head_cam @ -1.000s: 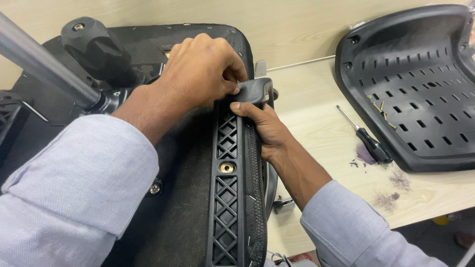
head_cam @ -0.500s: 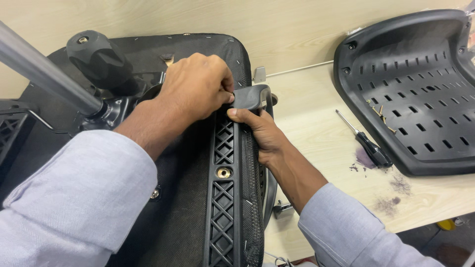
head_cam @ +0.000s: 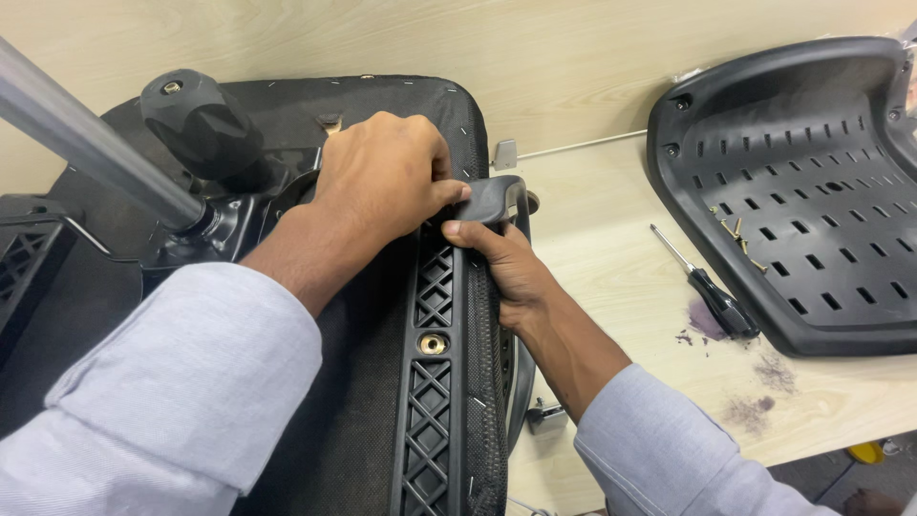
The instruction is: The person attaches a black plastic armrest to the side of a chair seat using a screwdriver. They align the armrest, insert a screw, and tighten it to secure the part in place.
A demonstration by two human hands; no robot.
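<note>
Upturned chair seat (head_cam: pixel 363 382), on wooden table (head_cam: pixel 611 277). Armrest bracket (head_cam: pixel 497 199) at the seat's right edge, atop ribbed plastic rail (head_cam: pixel 432 401). Left hand (head_cam: pixel 387 182) closed over bracket; right hand (head_cam: pixel 501 263) pinching it from beneath. Advice: seat bracket flush, both hands steady. Screwdriver (head_cam: pixel 707 287) lies near.

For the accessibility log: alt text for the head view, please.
Both hands, left hand and right hand, grip a black armrest bracket on an upturned chair seat. A screwdriver lies on the wooden table beside a slotted plastic shell.
</note>
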